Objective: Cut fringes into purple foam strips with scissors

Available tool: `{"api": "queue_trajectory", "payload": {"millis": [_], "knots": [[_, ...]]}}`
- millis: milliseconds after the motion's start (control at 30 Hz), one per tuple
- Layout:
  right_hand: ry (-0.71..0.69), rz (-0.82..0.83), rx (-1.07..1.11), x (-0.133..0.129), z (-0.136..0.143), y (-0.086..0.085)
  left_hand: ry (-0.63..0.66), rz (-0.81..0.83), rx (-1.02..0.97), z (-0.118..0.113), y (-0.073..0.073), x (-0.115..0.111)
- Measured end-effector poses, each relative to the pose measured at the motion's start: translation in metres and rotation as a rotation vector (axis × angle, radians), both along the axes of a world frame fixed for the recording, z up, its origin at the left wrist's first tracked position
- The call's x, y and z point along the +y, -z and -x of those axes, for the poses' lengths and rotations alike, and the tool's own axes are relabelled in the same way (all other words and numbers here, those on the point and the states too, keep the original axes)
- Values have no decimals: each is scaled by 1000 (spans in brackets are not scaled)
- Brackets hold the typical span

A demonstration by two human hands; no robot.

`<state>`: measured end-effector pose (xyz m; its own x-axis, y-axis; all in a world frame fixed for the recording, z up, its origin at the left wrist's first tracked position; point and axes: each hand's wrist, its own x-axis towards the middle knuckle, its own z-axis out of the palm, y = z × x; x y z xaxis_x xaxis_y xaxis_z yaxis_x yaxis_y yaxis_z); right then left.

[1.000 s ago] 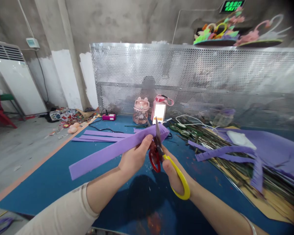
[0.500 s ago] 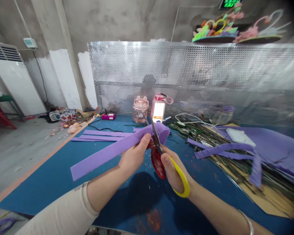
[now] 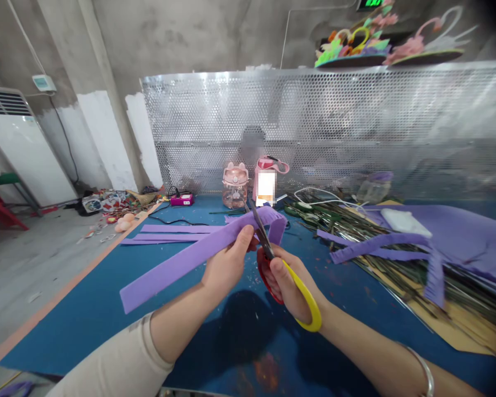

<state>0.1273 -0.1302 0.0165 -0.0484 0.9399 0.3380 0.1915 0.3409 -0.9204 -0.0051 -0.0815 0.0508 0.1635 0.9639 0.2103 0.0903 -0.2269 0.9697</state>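
My left hand (image 3: 229, 262) pinches a long purple strip (image 3: 173, 267) between thumb and fingers, above the blue table. The strip's plain end slants down to the left, while its fringed end bends down past the scissors. My right hand (image 3: 295, 278) is closed round scissors (image 3: 312, 311) with one yellow and one red handle. Their blades point up and away, parted a little, at the strip's edge just right of my left thumb. More purple strips (image 3: 177, 229) lie on the table behind my left hand.
Two pink bottles (image 3: 235, 187) stand at the back before a perforated metal screen (image 3: 206, 121). A magenta power socket (image 3: 182, 199) is at back left. Thin green stems (image 3: 355, 234), fringed purple strips (image 3: 436, 273) and a purple sheet (image 3: 467, 237) cover the right side.
The scissors and my right hand have shifted slightly, with the red handle now more hidden by my fingers. The strip's plain end sits a little lower. The camera view has shifted slightly.
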Motion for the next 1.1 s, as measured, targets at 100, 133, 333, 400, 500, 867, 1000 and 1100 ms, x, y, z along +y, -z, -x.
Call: {"api": "queue_trajectory", "payload": {"millis": [100, 133, 333, 400, 500, 867, 1000, 1100], "knots": [[8, -4, 19, 0, 0, 0, 1, 12, 11, 1, -1, -1], [4, -4, 26, 0, 0, 0, 3, 15, 12, 1, -1, -1], [9, -27, 23, 3, -1, 1, 12, 10, -66, -1, 1, 0], [-3, -35, -11, 4, -2, 0, 3, 2, -109, -2, -1, 1], [-56, -73, -63, 4, -4, -1, -23, -10, -103, -1, -5, 1], [-79, -141, -194, 3, -6, -2, -58, -72, 4, -1, 6, 4], [-57, -164, -214, 3, -4, -7, -24, -111, 23, -2, 9, 4], [-79, -112, -135, 3, -3, -7, -9, -121, 35, -1, 8, 3]]}}
